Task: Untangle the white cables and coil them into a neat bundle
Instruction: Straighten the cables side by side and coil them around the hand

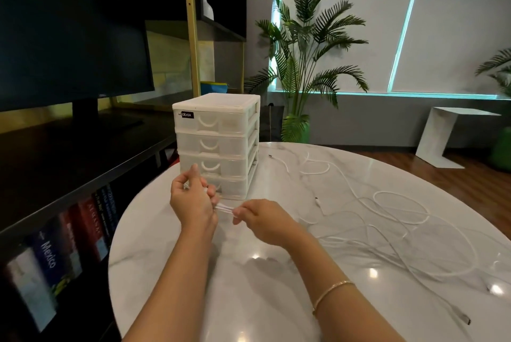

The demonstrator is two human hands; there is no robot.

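Both hands, left (190, 200) and right (260, 220), pinch doubled cable (224, 209) near you; pull hard and loose loops (401, 207) on the right could knot.

White cables (398, 220) on white marble table (249, 286) with grey veining, translucent white drawer unit (218, 145) with black label (186, 115), gold bracelet (330, 293), green palm (307, 45), black monitor (69, 45), dark shelf (83, 153), red and blue books (55, 258), brown wood floor (456, 175).
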